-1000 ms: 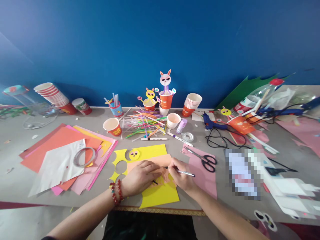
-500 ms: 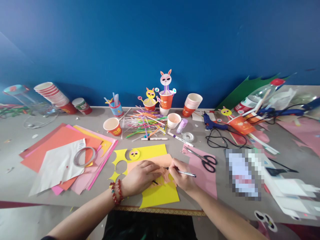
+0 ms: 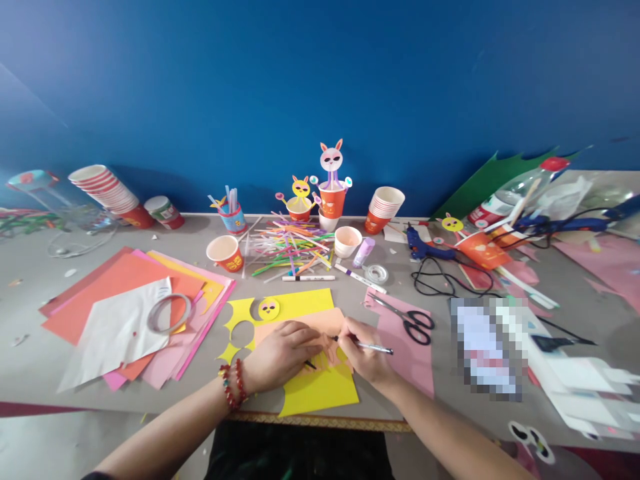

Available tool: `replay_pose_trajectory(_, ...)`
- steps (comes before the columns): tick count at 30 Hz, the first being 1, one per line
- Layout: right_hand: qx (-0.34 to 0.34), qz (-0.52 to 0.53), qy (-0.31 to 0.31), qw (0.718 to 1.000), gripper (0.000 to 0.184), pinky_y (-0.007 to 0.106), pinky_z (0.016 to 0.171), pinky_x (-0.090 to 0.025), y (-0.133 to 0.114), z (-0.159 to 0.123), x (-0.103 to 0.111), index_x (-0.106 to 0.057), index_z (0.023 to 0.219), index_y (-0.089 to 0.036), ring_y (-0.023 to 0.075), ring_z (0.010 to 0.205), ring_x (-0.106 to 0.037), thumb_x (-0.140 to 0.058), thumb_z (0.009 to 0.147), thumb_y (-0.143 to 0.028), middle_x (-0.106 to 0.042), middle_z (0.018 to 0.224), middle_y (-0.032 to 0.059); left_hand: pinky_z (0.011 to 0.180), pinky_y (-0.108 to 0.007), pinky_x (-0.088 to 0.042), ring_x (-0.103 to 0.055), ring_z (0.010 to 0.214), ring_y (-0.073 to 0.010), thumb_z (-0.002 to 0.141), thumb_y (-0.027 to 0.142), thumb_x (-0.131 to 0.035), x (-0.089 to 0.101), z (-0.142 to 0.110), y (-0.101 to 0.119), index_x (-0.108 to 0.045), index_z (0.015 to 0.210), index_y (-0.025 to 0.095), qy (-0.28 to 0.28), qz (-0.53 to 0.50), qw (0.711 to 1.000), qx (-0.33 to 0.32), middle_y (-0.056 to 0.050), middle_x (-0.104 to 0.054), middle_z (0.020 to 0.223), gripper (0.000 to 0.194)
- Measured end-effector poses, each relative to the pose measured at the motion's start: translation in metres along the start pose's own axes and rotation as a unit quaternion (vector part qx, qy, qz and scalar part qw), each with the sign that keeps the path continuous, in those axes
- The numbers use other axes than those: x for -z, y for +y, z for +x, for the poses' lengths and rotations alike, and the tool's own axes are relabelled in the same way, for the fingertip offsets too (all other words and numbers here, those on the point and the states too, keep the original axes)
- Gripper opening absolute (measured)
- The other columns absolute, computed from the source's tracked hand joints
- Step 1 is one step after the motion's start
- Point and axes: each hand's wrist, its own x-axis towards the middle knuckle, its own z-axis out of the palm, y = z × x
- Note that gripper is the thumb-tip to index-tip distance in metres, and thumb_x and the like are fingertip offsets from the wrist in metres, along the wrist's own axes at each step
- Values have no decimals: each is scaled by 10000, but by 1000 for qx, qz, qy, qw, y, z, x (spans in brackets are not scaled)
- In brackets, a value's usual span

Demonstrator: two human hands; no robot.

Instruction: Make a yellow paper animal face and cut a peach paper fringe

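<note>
My right hand (image 3: pixel 367 353) is closed around a slim silver-grey marker (image 3: pixel 375 347), its dark tip touching a peach paper sheet (image 3: pixel 300 321). Curved cut or drawn shapes show on that sheet between the hands, too small to make out. My left hand (image 3: pixel 285 357) lies flat on the peach sheet, fingers stretched toward the marker tip. From under its fingers pokes a small dark pointed piece (image 3: pixel 311 365), possibly a pen cap; whether it is gripped is hidden. Beneath lies yellow paper (image 3: pixel 320 397) with round cut-outs, and a yellow face disc (image 3: pixel 269 309) rests at its upper left.
Scissors (image 3: pixel 415 325) lie on pink paper (image 3: pixel 400 360) to the right. Behind are scattered coloured sticks (image 3: pixel 295 243), a paper cup (image 3: pixel 225 253), and a glue stick (image 3: pixel 364 253). A glue gun (image 3: pixel 425 248) trails its cord. Left stands a tape roll (image 3: pixel 169 313) on stacked sheets (image 3: pixel 105 280).
</note>
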Motion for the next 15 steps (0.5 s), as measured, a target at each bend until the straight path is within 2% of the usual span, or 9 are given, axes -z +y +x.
replay_pose_trajectory(15, -1, 6, -6, 1000, 243, 261, 520, -283, -1, -1, 1, -338, 635, -226, 122, 512, -386, -442, 828, -121, -405, 551, -50, 1000, -408, -454, -531, 1143, -247, 908, 144, -458, 1, 0, 0, -582, 1261, 214, -1, 2, 1000, -1, -98, -611, 1272, 380)
